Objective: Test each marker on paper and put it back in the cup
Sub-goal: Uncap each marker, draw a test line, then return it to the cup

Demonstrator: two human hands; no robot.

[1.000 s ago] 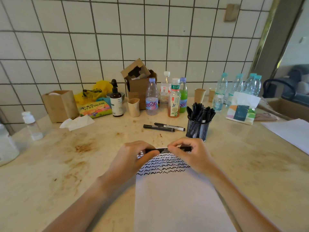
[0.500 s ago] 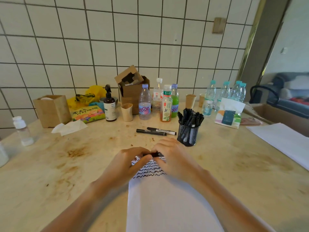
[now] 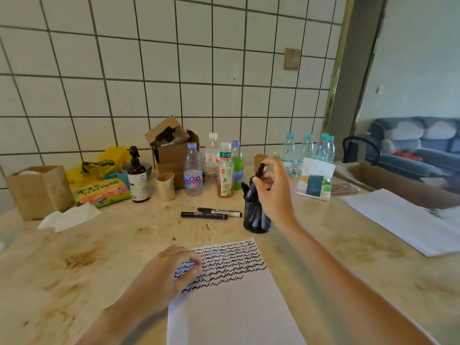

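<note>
Marker [image 3: 256,179]: pinched in right hand [image 3: 275,192], long axis steeply tilted, apparently directly above mesh cup [image 3: 256,220]. Left hand [image 3: 165,275]: loosely curled, resting on paper [image 3: 231,295].

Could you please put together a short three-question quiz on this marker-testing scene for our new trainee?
1. True or false: the right hand holds a marker above the mesh cup.
2. How many markers lie loose on the table?
3. Where does the left hand rest: A) on the paper's left edge, B) on the brown pump bottle, C) in the cup?

Key: 1 true; 2 two; 3 A.
</note>
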